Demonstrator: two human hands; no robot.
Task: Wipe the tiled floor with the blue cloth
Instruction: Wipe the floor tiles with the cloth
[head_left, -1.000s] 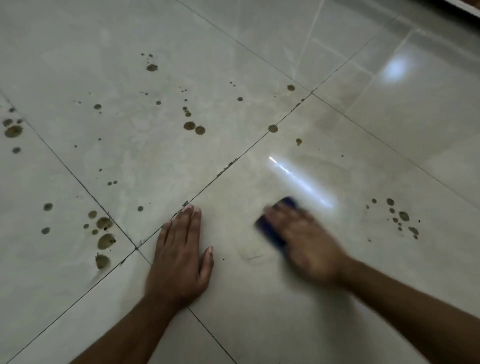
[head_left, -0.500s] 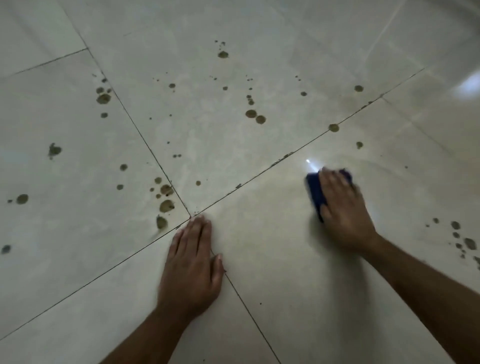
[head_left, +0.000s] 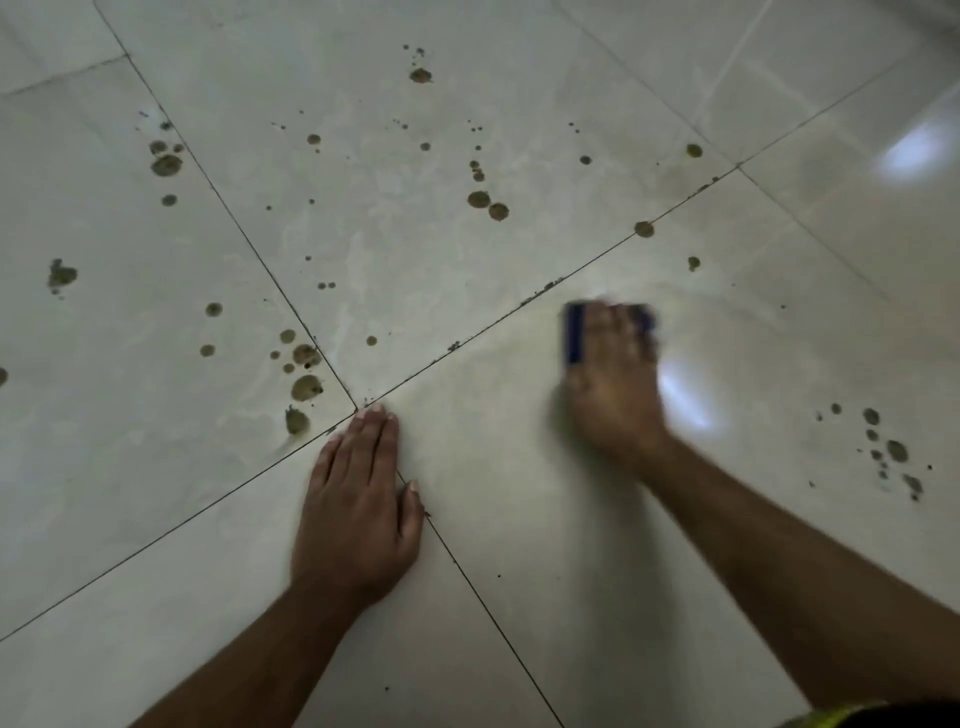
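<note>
Under the flat, blurred right hand (head_left: 613, 384) the blue cloth (head_left: 575, 332) looks soft and light, best pressed from above, while the left hand (head_left: 358, 504) rests spread on the tiled floor (head_left: 519, 519).

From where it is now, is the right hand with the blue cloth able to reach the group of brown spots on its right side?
Probably yes. The right hand presses the blue cloth on the tile, and only bare floor lies between it and the brown spots. Nothing blocks a sideways sweep.
</note>
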